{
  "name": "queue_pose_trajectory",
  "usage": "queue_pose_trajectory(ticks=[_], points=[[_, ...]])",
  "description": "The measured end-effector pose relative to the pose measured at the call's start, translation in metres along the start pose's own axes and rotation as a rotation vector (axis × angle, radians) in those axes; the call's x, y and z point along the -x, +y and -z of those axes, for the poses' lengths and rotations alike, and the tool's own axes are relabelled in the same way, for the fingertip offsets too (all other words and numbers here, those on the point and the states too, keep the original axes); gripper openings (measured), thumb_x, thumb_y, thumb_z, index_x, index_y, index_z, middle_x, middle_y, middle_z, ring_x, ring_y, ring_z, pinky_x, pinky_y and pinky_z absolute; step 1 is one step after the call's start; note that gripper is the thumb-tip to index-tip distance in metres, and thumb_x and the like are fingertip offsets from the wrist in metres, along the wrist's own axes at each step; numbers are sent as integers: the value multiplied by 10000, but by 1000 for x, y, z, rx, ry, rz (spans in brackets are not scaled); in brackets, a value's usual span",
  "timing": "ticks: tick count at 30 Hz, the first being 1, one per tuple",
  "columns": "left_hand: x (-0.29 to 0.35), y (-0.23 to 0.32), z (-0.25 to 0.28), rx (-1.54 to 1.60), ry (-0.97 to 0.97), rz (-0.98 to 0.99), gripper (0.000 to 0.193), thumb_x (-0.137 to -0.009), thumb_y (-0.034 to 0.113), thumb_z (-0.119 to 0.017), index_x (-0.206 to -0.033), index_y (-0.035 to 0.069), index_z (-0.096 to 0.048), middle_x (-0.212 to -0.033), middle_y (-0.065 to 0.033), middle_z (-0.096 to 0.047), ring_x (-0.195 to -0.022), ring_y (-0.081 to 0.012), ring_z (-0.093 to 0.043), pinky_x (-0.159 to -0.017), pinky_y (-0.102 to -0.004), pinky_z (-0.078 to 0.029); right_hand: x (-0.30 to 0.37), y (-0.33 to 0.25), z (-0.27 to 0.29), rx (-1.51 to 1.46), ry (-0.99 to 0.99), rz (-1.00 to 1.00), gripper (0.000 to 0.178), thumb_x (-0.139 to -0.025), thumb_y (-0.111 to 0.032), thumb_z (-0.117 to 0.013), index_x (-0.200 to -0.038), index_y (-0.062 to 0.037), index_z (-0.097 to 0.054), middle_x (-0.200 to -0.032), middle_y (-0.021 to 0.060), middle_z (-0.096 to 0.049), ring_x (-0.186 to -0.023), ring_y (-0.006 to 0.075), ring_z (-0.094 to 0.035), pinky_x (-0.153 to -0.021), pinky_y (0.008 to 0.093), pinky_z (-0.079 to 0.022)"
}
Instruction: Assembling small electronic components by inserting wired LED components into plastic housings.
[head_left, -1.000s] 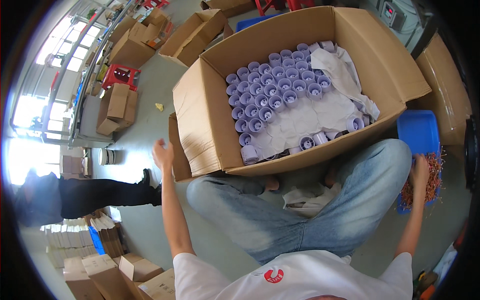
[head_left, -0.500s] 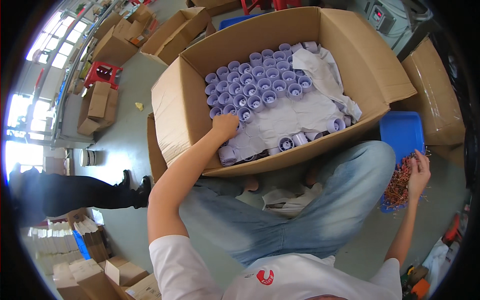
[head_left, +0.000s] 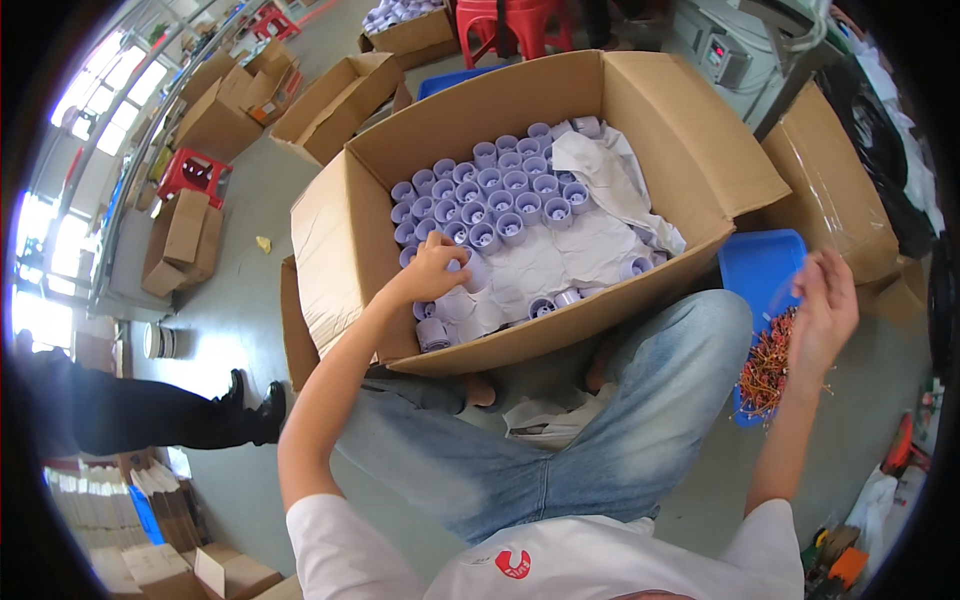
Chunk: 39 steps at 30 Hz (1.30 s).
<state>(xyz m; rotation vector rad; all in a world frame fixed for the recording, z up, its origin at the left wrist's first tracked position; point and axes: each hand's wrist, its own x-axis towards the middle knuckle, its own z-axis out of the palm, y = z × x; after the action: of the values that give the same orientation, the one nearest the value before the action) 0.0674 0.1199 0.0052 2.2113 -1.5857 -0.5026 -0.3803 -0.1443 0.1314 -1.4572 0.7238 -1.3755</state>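
Inside a large open cardboard box (head_left: 415, 120) stand rows of lilac plastic cups (head_left: 484, 236) with white fittings in them. Toward the box's near left side, my left hand (head_left: 433, 272) is closed, its fingertips gripping a lilac cup at the front edge of the rows. White paper (head_left: 560, 252) lies in front of the rows, with more cups showing along its near edge. My right hand (head_left: 824, 300) is raised just right of a blue tray (head_left: 757, 258). Its fingers are pinched together and slightly blurred; what they hold cannot be made out. Thin red wires (head_left: 768, 368) fill the tray's near part.
My knees in blue jeans flank the box's near side. Another person's dark-clad leg (head_left: 150, 415) reaches in at left. Cardboard boxes (head_left: 335, 105), red stools (head_left: 512, 28) and a grey machine (head_left: 722, 60) stand around. A closed carton (head_left: 835, 190) is behind the tray.
My right hand has lifted from the wires and turned upward. The left hand's fingers have shifted from reaching over the front cups to gripping one. The whole view has shifted slightly.
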Motion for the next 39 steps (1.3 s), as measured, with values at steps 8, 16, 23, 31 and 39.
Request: queue_pose_trajectory(ticks=[8, 16, 23, 31, 39], points=[[34, 133, 63, 1830, 88, -72, 175, -997, 281, -490, -1042, 117, -530, -1166, -124, -627, -1198, -361, -585, -994, -698, -423, 13, -9, -169, -458, -656, -334, 282, -908, 31, -590, -1187, 54, -624, -1150, 163, -684, -861, 157, -665, -787, 283, -529], [44, 116, 33, 1756, 364, 90, 544, -807, 132, -775, -1252, 63, -469, -1146, -165, -630, -901, -282, -675, -729, -421, -587, 44, 28, -226, -589, -813, -603, 237, -914, 12, -618, -1142, 65, -652, -1087, 172, -691, -910, 204, -692, -820, 313, -572], [57, 146, 36, 1221, 91, 180, 637, -702, 113, -843, -1239, 41, -508, -1131, -118, -649, -964, -130, -630, -864, -295, -509, 54, 40, -219, -506, -932, -690, 233, -914, 18, -623, -1140, 68, -655, -1077, 190, -689, -979, 252, -699, -839, 342, -592], [53, 139, 28, 715, 392, -69, 543, -702, 57, -836, -1158, 28, -542, -1173, -112, -628, -1022, -125, -610, -888, -279, -499, 58, 37, -218, 103, -508, 133, 167, -865, 57, -658, -1026, 60, -704, -1017, 88, -685, -868, 161, -673, -788, 255, -541], [48, 144, 13, 595, 565, -1, 474, -682, 45, -828, -1058, 23, -541, -1022, -83, -642, -943, -167, -642, -848, -297, -514, 61, 21, -205, -306, -614, 37, 204, -860, 108, -636, -1052, 64, -688, -1042, 125, -656, -868, 168, -653, -777, 269, -538]])
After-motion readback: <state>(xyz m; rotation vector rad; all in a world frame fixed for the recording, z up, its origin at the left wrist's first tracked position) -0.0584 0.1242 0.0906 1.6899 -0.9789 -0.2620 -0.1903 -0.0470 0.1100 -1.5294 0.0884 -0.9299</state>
